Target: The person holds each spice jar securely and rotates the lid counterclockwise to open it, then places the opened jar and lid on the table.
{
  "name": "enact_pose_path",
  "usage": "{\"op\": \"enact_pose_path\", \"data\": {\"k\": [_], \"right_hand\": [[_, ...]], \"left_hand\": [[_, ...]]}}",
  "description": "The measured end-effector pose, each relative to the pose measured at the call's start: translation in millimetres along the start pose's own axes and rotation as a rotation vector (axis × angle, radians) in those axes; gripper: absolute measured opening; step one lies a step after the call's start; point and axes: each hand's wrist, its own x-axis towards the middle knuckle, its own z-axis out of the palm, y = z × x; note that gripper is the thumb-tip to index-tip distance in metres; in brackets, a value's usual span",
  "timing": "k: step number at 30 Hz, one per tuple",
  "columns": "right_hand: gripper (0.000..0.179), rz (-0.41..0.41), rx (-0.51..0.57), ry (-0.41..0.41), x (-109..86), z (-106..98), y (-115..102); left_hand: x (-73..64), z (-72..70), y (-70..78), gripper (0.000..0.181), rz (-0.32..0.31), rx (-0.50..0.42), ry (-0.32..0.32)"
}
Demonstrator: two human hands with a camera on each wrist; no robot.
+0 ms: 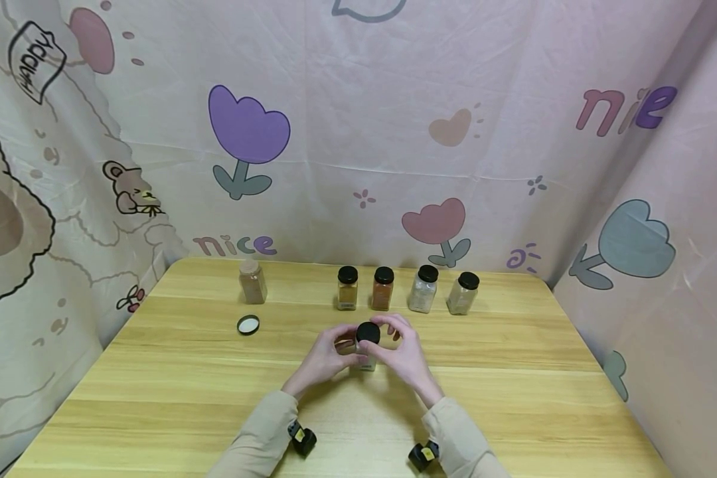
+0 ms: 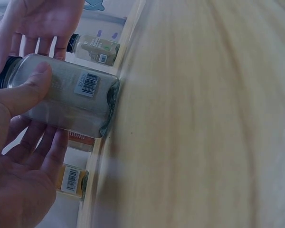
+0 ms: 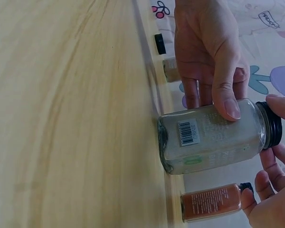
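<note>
A clear glass spice jar (image 2: 71,104) with pale contents, a barcode sticker and a black screw lid (image 1: 368,332) stands upright on the table, close in front of the person. My left hand (image 1: 325,362) grips the jar's body, thumb on the near side and fingers around the far side. From the right, my right hand (image 1: 407,352) pinches the black lid between thumb and fingers, as the right wrist view also shows. The lid sits on the jar's neck.
Behind the hands stand black-lidded jars: yellow (image 1: 347,292), orange-red (image 1: 383,292), whitish (image 1: 423,292) and pale beige (image 1: 462,297). At the left are a brownish jar (image 1: 253,285) without a black lid and a loose lid (image 1: 248,324), white inside upward. A printed curtain (image 1: 334,133) backs the table (image 1: 155,392).
</note>
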Motion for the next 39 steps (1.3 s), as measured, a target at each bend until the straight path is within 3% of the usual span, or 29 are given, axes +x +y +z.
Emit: {"op": "enact_pose_path", "data": {"k": [8,21,30,39], "right_hand": [[0.040,-0.061,0.009,-0.045,-0.1,-1.6,3.8],[0.042,-0.010,-0.001,0.007,-0.3,0.9,-0.7],[0.040,-0.150,-0.001,-0.007,-0.9,1.6,3.5],[0.044,-0.056,0.030,-0.040,-0.5,-0.7,1.0]], "left_hand": [[0.0,0.4,0.0,0.050,-0.001,0.012,0.004],[-0.2,-0.1,0.5,0.051,0.010,0.004,0.002],[-0.4,0.4,0.2,0.052,0.006,-0.006,0.001],[-0.3,0.7,2.1,0.052,0.010,-0.001,0.003]]}}
